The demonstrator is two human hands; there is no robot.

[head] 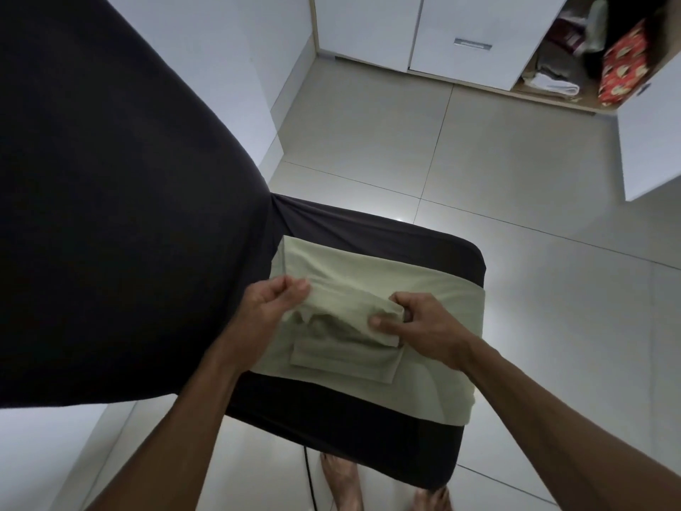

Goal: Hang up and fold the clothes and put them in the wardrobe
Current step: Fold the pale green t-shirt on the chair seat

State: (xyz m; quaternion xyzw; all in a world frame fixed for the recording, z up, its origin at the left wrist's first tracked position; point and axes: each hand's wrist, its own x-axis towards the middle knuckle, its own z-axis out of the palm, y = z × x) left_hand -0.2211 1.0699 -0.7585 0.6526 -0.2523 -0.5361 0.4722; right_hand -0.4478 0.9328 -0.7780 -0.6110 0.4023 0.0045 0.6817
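1. I stand at the corner of a bed [368,230] under a dark fitted sheet; its rounded corner lies to my right, and its near edge runs just above my bare feet [342,481].
2. Pale tiled floor [479,171] stretches from that corner to the wardrobe [460,35] at the far wall.
3. The wardrobe's white doors in the middle are closed; the right-hand section stands open, its door [652,142] swung out over the floor, with folded clothes [552,79] on the bottom shelf and a red patterned box [622,64] beside them.
4. The pale green garment [423,378] lies flat on the bed corner, its long axis running from far left to near right, and its near-right end reaches past the bed's edge.
5. A smaller folded panel of the same cloth sits on top, near its middle.
6. My left hand [269,300] has its grip pinched on the lifted fold at the left, thumb over curled fingers.
7. My right hand [416,322] has its grip pinched on the same fold at the right, thumb on top of the cloth.
8. The raised fold spans between my two hands, just above the folded panel.
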